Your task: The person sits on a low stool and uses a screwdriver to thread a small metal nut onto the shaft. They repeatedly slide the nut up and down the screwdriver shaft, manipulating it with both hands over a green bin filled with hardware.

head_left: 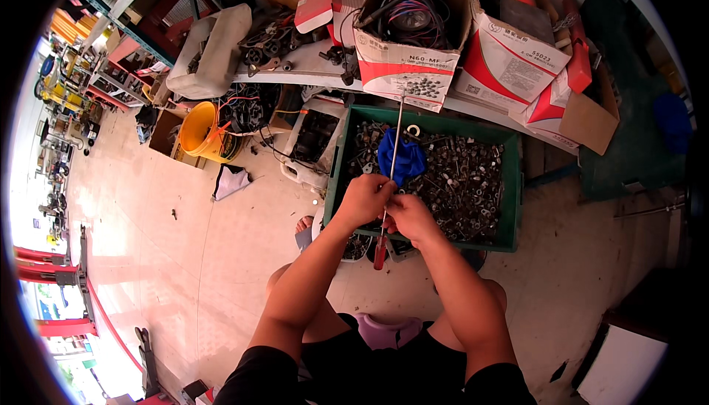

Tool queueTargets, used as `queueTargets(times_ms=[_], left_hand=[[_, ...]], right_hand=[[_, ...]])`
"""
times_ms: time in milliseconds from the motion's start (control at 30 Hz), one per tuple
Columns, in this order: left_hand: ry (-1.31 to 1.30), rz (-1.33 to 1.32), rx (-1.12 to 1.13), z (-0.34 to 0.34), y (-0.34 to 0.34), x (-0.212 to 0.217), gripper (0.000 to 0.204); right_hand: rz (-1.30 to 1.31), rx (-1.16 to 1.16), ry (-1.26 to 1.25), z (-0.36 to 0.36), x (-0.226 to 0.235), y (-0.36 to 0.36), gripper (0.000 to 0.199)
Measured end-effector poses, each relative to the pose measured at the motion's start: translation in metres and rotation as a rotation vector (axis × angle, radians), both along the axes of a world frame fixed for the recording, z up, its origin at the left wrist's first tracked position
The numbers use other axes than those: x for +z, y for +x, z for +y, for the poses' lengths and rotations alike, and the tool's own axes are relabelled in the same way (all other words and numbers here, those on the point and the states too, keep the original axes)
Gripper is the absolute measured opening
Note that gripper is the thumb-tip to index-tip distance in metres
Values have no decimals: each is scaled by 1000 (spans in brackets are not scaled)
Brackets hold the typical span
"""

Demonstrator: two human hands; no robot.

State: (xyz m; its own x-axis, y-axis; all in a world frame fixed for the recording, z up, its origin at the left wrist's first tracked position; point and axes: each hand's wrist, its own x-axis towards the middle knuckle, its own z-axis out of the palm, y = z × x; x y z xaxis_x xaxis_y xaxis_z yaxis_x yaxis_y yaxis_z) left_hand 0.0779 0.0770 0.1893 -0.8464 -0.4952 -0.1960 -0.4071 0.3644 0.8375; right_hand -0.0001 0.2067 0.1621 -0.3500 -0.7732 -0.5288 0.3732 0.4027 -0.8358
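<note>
Red-handled screwdriver (391,176) stood upright between both hands, left hand (363,200) and right hand (408,217) curled shut around its shaft above the green crate (509,191); red-and-white cartons (509,62) lined the shelf behind.

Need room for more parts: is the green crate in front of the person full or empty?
Nearly full: the green crate holds metal parts across its floor, plus a blue cloth.

Both forearms are bare, with no sleeves, gloves, watch or rings showing. Black shorts (413,375) cover the thighs, leaving the knees bare. One foot (304,224) shows near the crate, apparently in an open sandal, though blurred.
</note>
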Motion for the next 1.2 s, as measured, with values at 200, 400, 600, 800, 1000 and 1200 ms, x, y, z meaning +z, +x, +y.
queueTargets(times_ms=[200, 400, 600, 800, 1000, 1200], left_hand=[[-224, 4, 77, 4, 1, 8, 26], [-241, 35, 95, 3, 1, 5, 25], [-207, 29, 82, 0, 1, 4, 23], [-161, 37, 59, -1, 1, -6, 24], [-128, 29, 30, 0, -1, -11, 25], [-140, 3, 23, 1, -2, -4, 25]], right_hand=[[41, -24, 41, 0, 2, 2, 19], [65, -55, 68, 0, 3, 4, 14], [55, -21, 64, 0, 5, -1, 16], [22, -16, 4, -2, 2, -2, 21], [101, -60, -21, -1, -4, -2, 23], [142, -108, 3, 0, -5, -1, 16]])
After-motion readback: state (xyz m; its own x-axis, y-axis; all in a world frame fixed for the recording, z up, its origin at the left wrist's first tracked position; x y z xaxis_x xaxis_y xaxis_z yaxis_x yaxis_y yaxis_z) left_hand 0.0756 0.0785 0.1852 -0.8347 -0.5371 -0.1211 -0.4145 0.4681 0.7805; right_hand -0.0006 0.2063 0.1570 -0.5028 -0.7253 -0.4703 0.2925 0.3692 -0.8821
